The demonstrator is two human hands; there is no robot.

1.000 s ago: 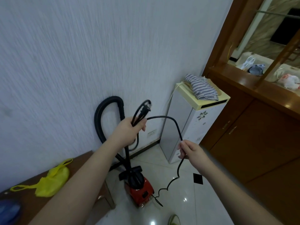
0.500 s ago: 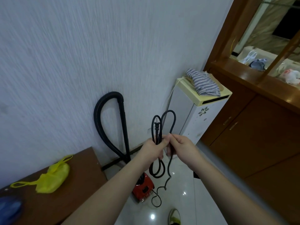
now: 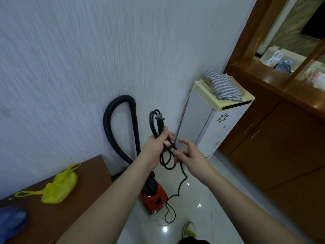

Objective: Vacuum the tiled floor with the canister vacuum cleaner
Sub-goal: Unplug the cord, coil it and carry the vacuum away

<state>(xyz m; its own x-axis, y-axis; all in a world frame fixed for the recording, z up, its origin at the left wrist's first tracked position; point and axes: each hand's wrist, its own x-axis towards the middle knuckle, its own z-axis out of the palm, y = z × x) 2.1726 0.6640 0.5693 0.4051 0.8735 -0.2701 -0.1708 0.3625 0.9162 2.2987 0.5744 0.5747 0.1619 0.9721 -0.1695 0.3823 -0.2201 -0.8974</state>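
Observation:
A red canister vacuum point(image 3: 154, 196) stands on the glossy tiled floor point(image 3: 202, 199) by the wall. Its black ribbed hose point(image 3: 112, 124) loops up against the wall. My left hand point(image 3: 155, 145) grips a bundle of the black power cord point(image 3: 181, 184), with the plug point(image 3: 160, 120) sticking up above my fist. My right hand point(image 3: 188, 154) is just to the right and pinches a strand of the same cord with curled fingers. From my hands the cord hangs in kinks down to the vacuum.
A white tower appliance point(image 3: 211, 127) with a striped cloth point(image 3: 223, 87) on top stands by the wall. Wooden cabinets point(image 3: 274, 138) fill the right. A brown table point(image 3: 52, 199) at lower left holds a yellow bag point(image 3: 59, 187). My shoe point(image 3: 189, 229) is on the floor.
The hands started apart with the cord stretched between them, then met. The cord is now gathered into loops in my left hand, and my right hand has slid slightly down the cord.

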